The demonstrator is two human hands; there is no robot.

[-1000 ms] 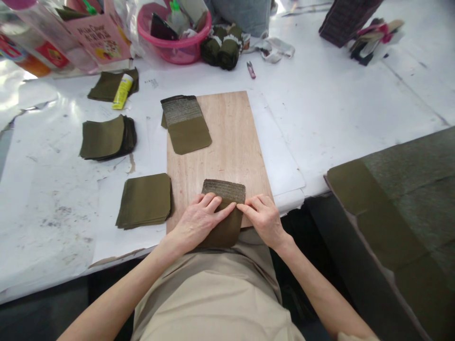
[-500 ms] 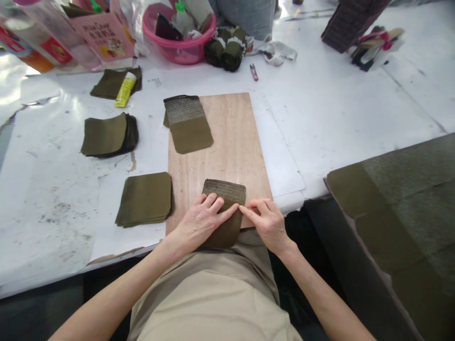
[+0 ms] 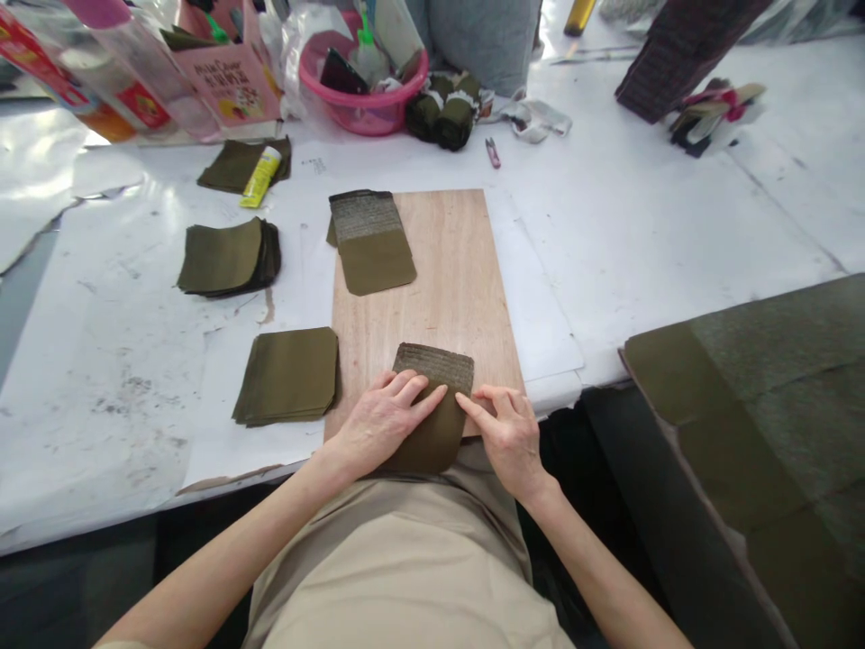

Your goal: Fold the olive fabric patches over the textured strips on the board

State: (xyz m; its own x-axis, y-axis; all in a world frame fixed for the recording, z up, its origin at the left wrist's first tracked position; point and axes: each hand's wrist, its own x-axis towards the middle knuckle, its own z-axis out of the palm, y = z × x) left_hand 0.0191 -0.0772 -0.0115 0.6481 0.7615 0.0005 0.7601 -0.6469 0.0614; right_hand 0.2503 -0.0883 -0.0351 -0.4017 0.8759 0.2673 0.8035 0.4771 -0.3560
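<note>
Board: pale rectangular wooden board [image 3: 446, 297] on the white table [image 3: 641, 225].
Piece: olive fabric rectangle with ribbed band [image 3: 436, 365] at the board's near edge, long axis pointing away, band far.
Left hand [image 3: 378, 424]: flat on it.
Right hand [image 3: 510, 433]: index tip on its right edge, gripping nothing.

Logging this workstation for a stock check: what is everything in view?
Table: one, white, under everything.
Wooden board: one, light brown, table centre.
Near fanned stack: one, olive, board's near end, under both hands.
Far fanned stack: one, olive, board's far-left corner.
Flat stacks: three, olive, on table left of board.
Tube: one, yellow, on the farthest flat stack.
Basin: one, pink, far edge.
Rolls: at least two, dark olive, right of basin.
Left hand: one, flat on near fanned stack.
Right hand: one, forefinger at its right edge.
</note>
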